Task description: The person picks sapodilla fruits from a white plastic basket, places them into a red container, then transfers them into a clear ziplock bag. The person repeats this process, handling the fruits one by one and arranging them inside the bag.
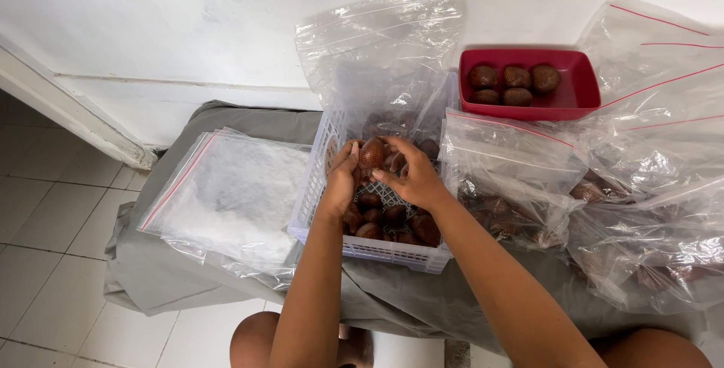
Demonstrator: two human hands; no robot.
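Hands [381, 176] around brown scaly fruit [372, 154]

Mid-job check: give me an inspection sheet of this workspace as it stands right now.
Surface: grey cloth over a low table.
Job's things: white slotted basket of brown scaly fruit; one fruit held above it.
Clutter: red tray with five fruits; empty zip bags left; filled bags right.
Hands: left hand and right hand both on the held fruit.
Cables: nothing seen.
Surroundings: white wall, tiled floor.
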